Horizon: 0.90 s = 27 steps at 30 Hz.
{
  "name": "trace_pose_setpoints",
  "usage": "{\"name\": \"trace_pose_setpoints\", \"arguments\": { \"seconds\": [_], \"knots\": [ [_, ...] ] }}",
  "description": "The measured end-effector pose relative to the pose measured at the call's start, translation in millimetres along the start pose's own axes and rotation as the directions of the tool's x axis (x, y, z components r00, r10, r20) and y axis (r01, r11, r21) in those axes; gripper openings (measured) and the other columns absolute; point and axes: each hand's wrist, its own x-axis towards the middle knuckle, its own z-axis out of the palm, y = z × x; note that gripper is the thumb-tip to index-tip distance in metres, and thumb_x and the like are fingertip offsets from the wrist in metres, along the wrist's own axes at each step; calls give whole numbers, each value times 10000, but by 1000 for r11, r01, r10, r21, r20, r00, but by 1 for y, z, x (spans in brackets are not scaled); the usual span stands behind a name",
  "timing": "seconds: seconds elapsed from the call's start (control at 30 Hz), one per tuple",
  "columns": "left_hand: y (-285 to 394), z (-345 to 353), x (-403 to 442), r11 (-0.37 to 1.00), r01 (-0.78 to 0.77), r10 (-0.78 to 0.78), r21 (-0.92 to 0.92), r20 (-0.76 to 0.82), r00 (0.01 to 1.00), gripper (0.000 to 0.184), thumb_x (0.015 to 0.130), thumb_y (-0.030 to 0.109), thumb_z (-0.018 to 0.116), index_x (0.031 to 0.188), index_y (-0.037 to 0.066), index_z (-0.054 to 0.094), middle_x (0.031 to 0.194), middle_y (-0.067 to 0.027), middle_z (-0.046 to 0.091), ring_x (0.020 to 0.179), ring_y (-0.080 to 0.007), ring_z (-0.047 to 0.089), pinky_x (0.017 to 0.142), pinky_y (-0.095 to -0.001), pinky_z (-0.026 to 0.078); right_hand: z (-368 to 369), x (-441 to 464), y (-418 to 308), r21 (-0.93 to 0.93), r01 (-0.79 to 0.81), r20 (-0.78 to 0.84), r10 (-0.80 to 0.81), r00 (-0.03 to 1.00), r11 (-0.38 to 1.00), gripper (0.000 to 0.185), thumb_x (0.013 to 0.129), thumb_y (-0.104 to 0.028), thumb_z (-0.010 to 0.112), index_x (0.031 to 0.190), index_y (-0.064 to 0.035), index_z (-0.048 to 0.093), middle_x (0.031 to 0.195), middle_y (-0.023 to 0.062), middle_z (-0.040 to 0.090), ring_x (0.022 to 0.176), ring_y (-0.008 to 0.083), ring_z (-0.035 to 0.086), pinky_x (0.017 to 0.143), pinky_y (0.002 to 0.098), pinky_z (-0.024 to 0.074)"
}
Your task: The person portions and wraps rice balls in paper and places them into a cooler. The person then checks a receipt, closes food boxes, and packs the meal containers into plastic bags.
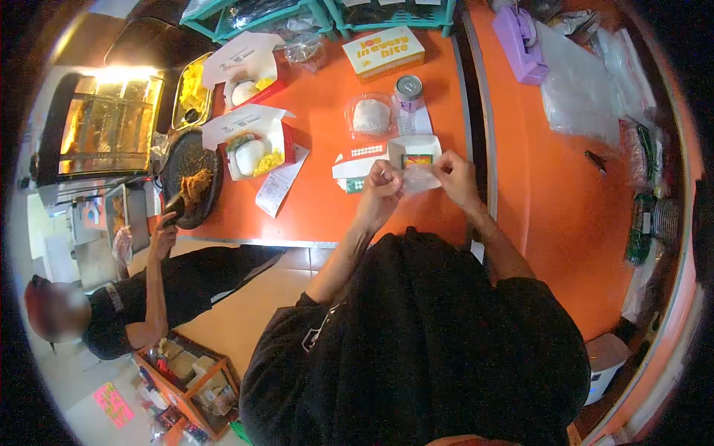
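Observation:
My left hand [381, 183] and my right hand [456, 176] are raised at the near side of the orange counter, fingers pinched. A small clear plastic bag [420, 178] is stretched between them. Just behind it stands an open white paper box [409, 143], with a green, yellow and red packet [418, 160] visible inside. The box's printed lid [364, 154] spreads to the left. Beyond are a clear container with a white rounded portion [371, 117] and a can [408, 91] on a paper slip.
Two open meal boxes [262, 152] with white and yellow food stand at left, a receipt [278, 189] beside them. A closed yellow-white box [384, 54] lies behind. A co-worker's hand [163, 236] holds a utensil at a dark pan [186, 212]. Right counter: purple tape dispenser [518, 48], plastic bags [576, 85].

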Motion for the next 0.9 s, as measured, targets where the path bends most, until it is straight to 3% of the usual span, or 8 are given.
{"name": "trace_pose_setpoints", "arguments": {
  "seconds": [0.07,0.37,0.47,0.5,0.53,0.63,0.7,0.9],
  "knots": [
    [8,-1,-11,993,-71,45,90,270,962,257,702,-58,566,772,107,383,678,9,444,609,-101,431,571,-240,379,-9,-7,1,-160,-60,-21,57,998,985,218,686,-142,668,758,-23,500,626,50,526,562,140,514,544,276,434],
    [-24,-36,-50,466,-360,361,809,198,911,315,589,-167,495,748,70,362,668,21,355,586,-44,346,476,-166,258,23,-37,30,103,-35,140,20,990,994,170,626,-17,598,728,-30,463,621,63,467,565,144,466,505,291,380],
    [-16,-56,-65,742,-173,245,648,-22,969,269,615,-142,492,757,58,381,676,17,350,596,-40,322,463,-167,242,5,-31,10,-89,-19,31,22,999,996,146,613,-6,574,664,-26,438,601,81,448,558,205,470,512,314,375],
    [-15,-53,-72,400,-112,292,910,-11,956,235,647,-109,532,782,46,418,660,-23,406,593,-104,438,442,-226,329,5,-32,6,-121,-11,56,18,998,993,142,618,-11,576,670,-24,444,621,95,453,575,226,475,523,317,381],
    [-11,-42,-69,399,-115,295,910,-8,955,235,647,-109,532,782,46,418,660,-23,406,593,-104,438,442,-226,329,3,-30,2,-154,6,83,7,997,988,139,623,-15,578,675,-21,450,641,109,459,593,247,480,534,319,387],
    [-8,-26,-51,-342,-91,539,935,275,796,162,708,-5,561,811,63,456,649,-102,493,585,-251,547,447,-343,408,12,-25,-32,-79,143,251,-119,961,987,154,627,-39,596,703,-14,464,697,131,466,658,260,500,552,323,398],
    [-7,-32,-39,-362,-90,294,928,206,933,110,778,132,533,867,89,484,640,-145,541,573,-337,545,479,-390,402,32,-29,-44,-97,200,287,-165,943,975,165,627,-39,597,705,-18,453,705,119,443,676,234,493,569,317,390],
    [56,-13,-31,-279,35,389,960,79,918,93,786,89,475,877,105,487,674,-163,554,545,-318,551,451,-415,397,1,70,-36,91,-3,693,-61,718,996,277,624,-85,654,837,-44,481,763,75,520,804,251,506,670,336,416]
  ]
}}
